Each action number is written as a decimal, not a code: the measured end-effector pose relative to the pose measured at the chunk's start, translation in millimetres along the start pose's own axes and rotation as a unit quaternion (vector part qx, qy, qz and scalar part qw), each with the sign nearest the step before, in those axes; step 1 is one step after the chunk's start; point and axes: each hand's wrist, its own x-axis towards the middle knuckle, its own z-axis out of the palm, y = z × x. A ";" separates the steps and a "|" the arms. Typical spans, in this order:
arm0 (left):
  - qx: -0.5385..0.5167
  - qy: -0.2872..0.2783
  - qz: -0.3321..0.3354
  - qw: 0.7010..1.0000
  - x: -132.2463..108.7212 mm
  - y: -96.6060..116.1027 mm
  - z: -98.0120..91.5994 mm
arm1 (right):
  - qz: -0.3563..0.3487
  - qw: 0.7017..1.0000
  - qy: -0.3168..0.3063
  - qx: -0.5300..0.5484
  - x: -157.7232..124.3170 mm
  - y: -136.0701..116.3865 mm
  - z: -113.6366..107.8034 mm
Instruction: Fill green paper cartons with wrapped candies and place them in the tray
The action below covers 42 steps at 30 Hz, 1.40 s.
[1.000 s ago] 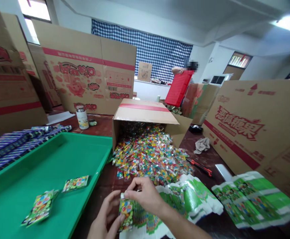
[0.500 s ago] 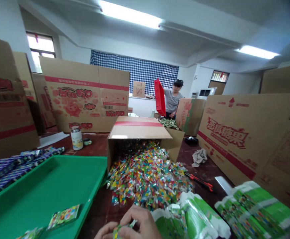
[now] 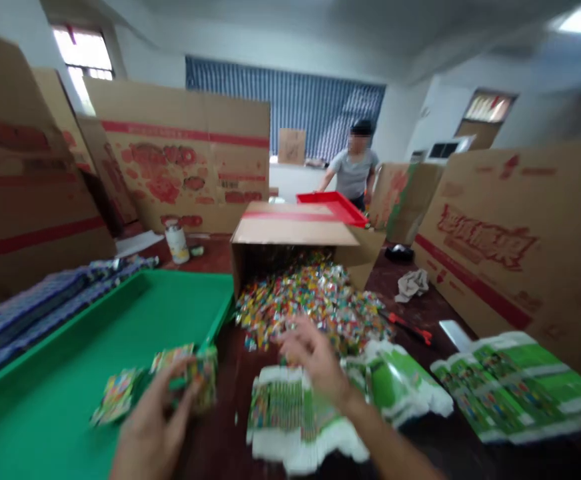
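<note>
My left hand (image 3: 153, 420) grips a small colourful packet (image 3: 201, 381) at the near right edge of the green tray (image 3: 95, 333). Two filled packets (image 3: 118, 395) lie in the tray beside it. My right hand (image 3: 313, 360) hovers with fingers spread and nothing in it, just above the stack of green-and-white flat bags (image 3: 290, 413) and close to the heap of colourful wrapped candies (image 3: 315, 300). The heap spills from a cardboard box (image 3: 290, 230) lying on its side. The picture is motion-blurred.
More green-and-white bags (image 3: 515, 387) lie at the right. Red-handled scissors (image 3: 410, 327), a crumpled cloth (image 3: 410, 283), a white bottle (image 3: 176, 241) and blue striped packs (image 3: 35, 300) sit on the dark table. Large cartons stand around. Another person (image 3: 353, 170) holds a red tray (image 3: 333, 203) behind.
My hands have separated: the left carried the packet left to the green tray, the right moved forward with fingers spread. The person behind lowered the red tray to flat.
</note>
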 end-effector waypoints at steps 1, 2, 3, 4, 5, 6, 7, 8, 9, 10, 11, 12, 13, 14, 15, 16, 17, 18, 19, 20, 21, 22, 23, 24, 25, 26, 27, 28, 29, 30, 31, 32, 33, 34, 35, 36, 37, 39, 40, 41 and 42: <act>0.084 0.028 0.037 0.995 6.1 1.6 -12.8 | -0.004 0.999 0.029 -0.037 3.7 0.0 -15.2; 0.164 0.037 0.058 0.984 11.5 1.5 -21.8 | -0.001 0.995 0.042 -0.087 8.3 3.5 -30.8; 0.227 0.041 0.077 0.970 15.2 -0.1 -26.3 | 0.003 0.989 0.052 -0.137 13.3 9.9 -45.4; 0.266 0.045 0.106 0.957 15.9 -2.6 -26.0 | 0.007 0.983 0.056 -0.176 17.9 18.1 -58.3; 0.280 0.052 0.140 0.948 13.2 -5.2 -21.1 | 0.009 0.975 0.063 -0.212 21.7 26.7 -68.7; 0.273 0.047 0.161 0.947 7.3 -7.5 -12.2 | 0.014 0.967 0.061 -0.248 24.4 34.2 -76.2; 0.249 0.032 0.178 0.951 -1.2 -9.4 -0.3 | 0.015 0.959 0.048 -0.279 26.2 40.1 -80.8; 0.222 -0.007 0.187 0.957 -11.3 -11.3 13.6 | 0.015 0.950 0.030 -0.311 27.3 44.1 -82.7; 0.206 -0.068 0.190 0.958 -21.6 -13.7 28.2 | 0.014 0.940 0.004 -0.342 28.0 46.5 -82.0; 0.210 -0.132 0.188 0.950 -31.0 -16.6 42.6 | 0.013 0.927 -0.028 -0.373 28.5 48.0 -79.1; 0.225 -0.167 0.174 0.944 -38.8 -20.3 55.7 | 0.013 0.913 -0.062 -0.402 28.9 49.1 -74.0; 0.244 -0.188 0.151 0.939 -44.4 -24.5 67.0 | 0.013 0.899 -0.098 -0.427 29.1 50.3 -67.1; 0.264 -0.197 0.128 0.936 -47.9 -28.9 76.0 | 0.012 0.886 -0.132 -0.445 29.2 52.0 -58.6; 0.282 -0.199 0.104 0.933 -49.4 -33.0 82.9 | 0.006 0.874 -0.164 -0.457 29.1 54.3 -48.8; 0.297 -0.200 0.085 0.930 -49.4 -36.4 87.6 | -0.002 0.864 -0.187 -0.467 28.8 57.3 -37.9; 0.310 -0.201 0.072 0.926 -48.4 -38.9 90.8 | -0.012 0.857 -0.198 -0.476 28.4 60.8 -26.4; 0.320 -0.203 0.063 0.923 -47.0 -40.5 92.7 | -0.023 0.850 -0.201 -0.487 28.1 64.6 -14.8; 0.328 -0.204 0.057 0.921 -45.7 -41.3 93.8 | -0.031 0.843 -0.199 -0.498 28.1 68.3 -3.6; 0.333 -0.204 0.053 0.919 -44.9 -41.5 94.5 | -0.036 0.838 -0.198 -0.507 28.4 71.8 6.6; 0.334 -0.204 0.051 0.919 -44.6 -41.4 95.0 | -0.039 0.835 -0.199 -0.512 29.2 74.8 15.3; 0.334 -0.203 0.050 0.919 -44.9 -41.3 95.3 | -0.040 0.834 -0.205 -0.511 30.3 77.2 22.3; 0.331 -0.201 0.049 0.921 -45.7 -41.4 95.6 | -0.041 0.834 -0.212 -0.507 31.7 78.7 27.4; 0.326 -0.199 0.047 0.923 -46.8 -41.6 95.6 | -0.043 0.835 -0.216 -0.505 33.1 79.3 30.6; 0.318 -0.195 0.044 0.927 -47.9 -41.9 95.2 | -0.046 0.837 -0.215 -0.501 34.4 79.0 32.0; 0.307 -0.191 0.041 0.932 -48.6 -41.7 94.0 | -0.050 0.845 -0.210 -0.489 35.5 77.8 31.8; 0.287 -0.186 0.041 0.939 -48.7 -41.0 91.9 | -0.052 0.860 -0.201 -0.467 36.3 75.7 30.3; 0.256 -0.180 0.042 0.949 -48.2 -39.2 88.8 | -0.050 0.881 -0.192 -0.430 36.7 72.6 27.7; 0.212 -0.173 0.044 0.961 -46.8 -36.2 84.9 | -0.041 0.906 -0.184 -0.379 36.6 68.3 24.4; 0.155 -0.168 0.041 0.973 -44.9 -32.1 80.2 | -0.025 0.932 -0.176 -0.317 35.9 62.8 20.9; 0.088 -0.167 0.035 0.981 -42.5 -27.0 75.3 | -0.006 0.953 -0.169 -0.253 34.6 56.3 17.5; 0.016 -0.171 0.017 0.985 -40.0 -21.5 70.6 | 0.015 0.967 -0.165 -0.194 32.5 49.2 14.7; -0.053 -0.190 -0.013 0.980 -37.5 -16.1 66.7 | 0.028 0.977 -0.153 -0.144 29.9 41.9 12.7; -0.121 -0.216 -0.048 0.968 -35.2 -11.3 63.9 | 0.034 0.982 -0.144 -0.113 27.2 35.2 11.8; -0.187 -0.225 -0.093 0.952 -33.2 -7.3 62.4 | 0.039 0.986 -0.129 -0.096 24.7 29.3 11.9; -0.255 -0.217 -0.138 0.932 -31.5 -3.8 62.1 | 0.043 0.988 -0.121 -0.081 22.6 24.4 12.8; -0.317 -0.220 -0.180 0.905 -30.4 -0.6 62.7 | 0.048 0.991 -0.114 -0.057 20.9 20.3 14.1; -0.365 -0.230 -0.217 0.876 -30.1 2.6 63.5 | 0.048 0.992 -0.108 -0.044 19.5 16.9 15.5; -0.421 -0.247 -0.275 0.828 -32.3 9.7 64.8 | 0.042 0.995 -0.091 -0.027 16.3 10.7 17.4; -0.434 -0.248 -0.297 0.814 -34.4 13.4 65.0 | 0.041 0.995 -0.087 -0.022 14.2 7.5 17.6; -0.439 -0.243 -0.315 0.805 -36.8 16.8 65.0 | 0.040 0.995 -0.086 -0.020 11.6 4.2 17.2; -0.441 -0.236 -0.330 0.801 -39.0 19.8 65.0 | 0.036 0.995 -0.086 -0.022 8.4 0.8 16.3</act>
